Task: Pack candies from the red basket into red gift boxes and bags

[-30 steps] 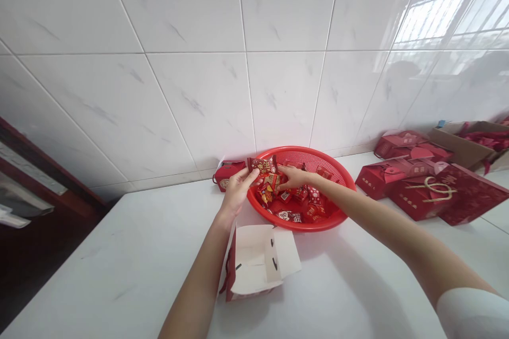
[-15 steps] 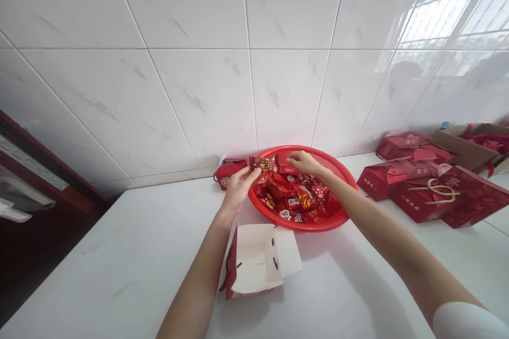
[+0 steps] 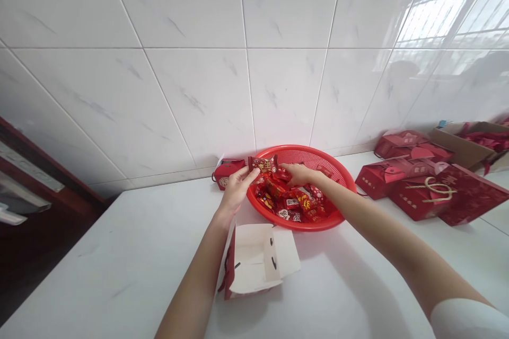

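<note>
A dark red wrapped candy [image 3: 265, 163] is pinched in my left hand [image 3: 239, 184] over the left rim of a red plastic basket [image 3: 349, 177]. Several red candy packets [image 3: 304, 200] lie inside the basket. My right hand [image 3: 298, 175] reaches down among them, its fingers closed at a red packet; what exactly they grip is too small to tell. In front of the basket stands an open box [image 3: 252, 258], white inside and red outside, with its flaps spread and nothing visible in it.
A small red box [image 3: 226, 175] stands behind my left hand by the tiled wall [image 3: 191, 90]. Several red gift boxes [image 3: 413, 196] are at the right, with a cardboard carton [image 3: 457, 145] behind them. The white counter [image 3: 131, 259] ends at the left.
My right hand has moved down and slightly left into the packets. My left hand still holds the dark red candy in nearly the same place.
</note>
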A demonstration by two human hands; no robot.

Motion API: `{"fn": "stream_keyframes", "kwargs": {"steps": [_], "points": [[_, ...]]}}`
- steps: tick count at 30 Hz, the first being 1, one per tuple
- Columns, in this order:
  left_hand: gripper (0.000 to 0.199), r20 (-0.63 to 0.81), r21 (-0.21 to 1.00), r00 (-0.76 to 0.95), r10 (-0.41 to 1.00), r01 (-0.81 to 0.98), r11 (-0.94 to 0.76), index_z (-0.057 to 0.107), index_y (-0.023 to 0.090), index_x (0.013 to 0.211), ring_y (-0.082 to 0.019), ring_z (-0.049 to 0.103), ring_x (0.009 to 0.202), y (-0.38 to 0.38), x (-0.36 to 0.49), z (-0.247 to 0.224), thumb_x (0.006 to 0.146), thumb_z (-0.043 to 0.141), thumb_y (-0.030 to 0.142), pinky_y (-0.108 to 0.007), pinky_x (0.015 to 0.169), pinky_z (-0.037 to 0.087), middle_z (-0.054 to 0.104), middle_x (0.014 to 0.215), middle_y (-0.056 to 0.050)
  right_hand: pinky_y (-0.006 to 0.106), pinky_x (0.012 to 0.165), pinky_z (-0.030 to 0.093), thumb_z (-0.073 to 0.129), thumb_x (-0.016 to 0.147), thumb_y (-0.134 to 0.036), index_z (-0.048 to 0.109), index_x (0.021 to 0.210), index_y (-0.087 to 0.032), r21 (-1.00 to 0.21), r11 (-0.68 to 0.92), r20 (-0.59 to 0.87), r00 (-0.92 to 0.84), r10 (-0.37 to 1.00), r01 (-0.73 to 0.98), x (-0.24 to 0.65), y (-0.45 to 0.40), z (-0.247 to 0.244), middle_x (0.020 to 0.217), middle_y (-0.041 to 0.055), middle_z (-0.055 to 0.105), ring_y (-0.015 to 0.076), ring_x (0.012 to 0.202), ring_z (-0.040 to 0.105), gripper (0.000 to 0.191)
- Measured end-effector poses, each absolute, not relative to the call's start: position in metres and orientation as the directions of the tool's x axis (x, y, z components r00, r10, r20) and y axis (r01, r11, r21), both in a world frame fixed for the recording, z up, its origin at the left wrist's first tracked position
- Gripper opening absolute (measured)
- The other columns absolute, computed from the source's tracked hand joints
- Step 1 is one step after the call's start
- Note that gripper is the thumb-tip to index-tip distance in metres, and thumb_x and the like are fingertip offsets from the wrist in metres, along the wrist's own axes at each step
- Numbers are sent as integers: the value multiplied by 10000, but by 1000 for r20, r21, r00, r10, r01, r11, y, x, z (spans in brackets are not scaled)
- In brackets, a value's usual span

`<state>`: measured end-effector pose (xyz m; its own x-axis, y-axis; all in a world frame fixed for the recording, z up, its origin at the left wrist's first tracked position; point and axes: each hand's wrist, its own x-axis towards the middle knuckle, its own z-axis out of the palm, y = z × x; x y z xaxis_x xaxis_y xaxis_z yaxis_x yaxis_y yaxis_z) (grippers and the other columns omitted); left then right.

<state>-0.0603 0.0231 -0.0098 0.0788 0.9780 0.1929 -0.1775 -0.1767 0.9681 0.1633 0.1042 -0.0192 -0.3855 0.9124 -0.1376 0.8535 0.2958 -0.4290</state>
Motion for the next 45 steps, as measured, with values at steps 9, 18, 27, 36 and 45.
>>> {"fn": "stream_keyframes", "kwargs": {"steps": [9,18,27,36,45], "points": [[435,189,969,85,978,-178,-171,789,193,929,-245,704,946,22,-60,-9,686,854,547,-387,939,547,772,990,-52,335,818,551,678,803,-155,684,1195,-213,-655,239,-56,-362,930,716,171,108,-15,1114,87,753,272,985,712,396],[499,195,968,79,978,-173,-180,792,173,918,-268,686,1008,21,-60,-8,654,864,590,-378,922,551,778,997,-68,301,565,555,788,754,-228,644,938,-196,-947,106,4,-318,948,304,183,106,-5,766,41,731,199,637,693,236],[491,193,970,109,975,-171,-173,800,184,1010,-260,694,1024,24,-62,-14,721,837,580,-364,952,526,783,1046,-70,287,625,568,875,648,-366,628,871,-211,-984,118,154,-307,939,-132,181,104,7,709,-16,693,135,648,646,367],[454,185,975,157,970,-150,-162,807,182,986,-260,703,979,21,-62,-9,716,837,546,-348,887,543,786,992,-67,331,655,581,919,588,-289,706,982,-209,-971,111,184,-367,912,-210,179,92,17,742,0,747,171,664,689,455],[420,166,986,194,967,-7,-168,762,164,979,-240,691,863,21,-61,-13,746,800,510,-349,788,564,749,906,-59,372,839,577,933,604,-322,688,783,-211,-893,204,308,-215,927,-402,158,58,37,794,12,764,191,800,724,323]]}}
